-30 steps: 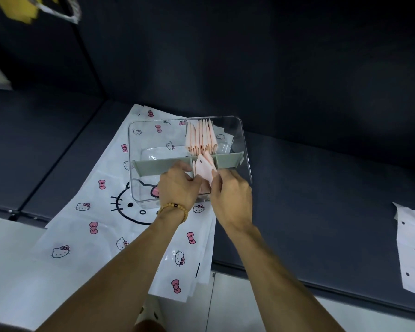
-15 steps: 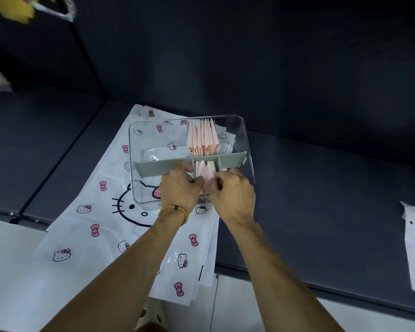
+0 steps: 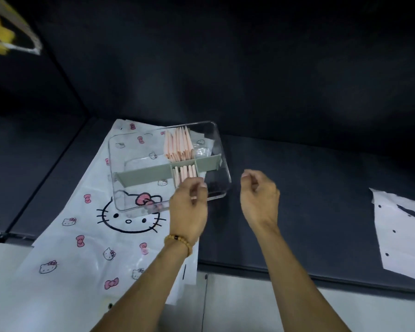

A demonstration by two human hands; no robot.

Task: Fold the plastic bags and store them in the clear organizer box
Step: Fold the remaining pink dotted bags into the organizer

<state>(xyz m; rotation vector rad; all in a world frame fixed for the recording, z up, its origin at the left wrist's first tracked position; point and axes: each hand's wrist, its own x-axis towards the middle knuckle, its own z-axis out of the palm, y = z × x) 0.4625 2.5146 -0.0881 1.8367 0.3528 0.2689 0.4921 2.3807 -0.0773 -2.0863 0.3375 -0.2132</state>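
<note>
Pink folded bags (image 3: 186,172) stand upright in clear organizer box (image 3: 222,149); both hands' fingers loosely curled, holding nothing.

Both my forearms are bare from the lower edge of the frame up to the wrists, with no sleeves showing. Around my left wrist (image 3: 179,243) sits a bracelet (image 3: 177,241) of small round tan beads with one dark bead among them. My right hand (image 3: 259,197) wears nothing.

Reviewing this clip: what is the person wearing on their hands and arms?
Both forearms are bare, with no sleeves in view. The left hand has a beaded bracelet at the wrist, tan beads with one dark bead. The right hand shows no gloves, rings or wristwear.
</note>
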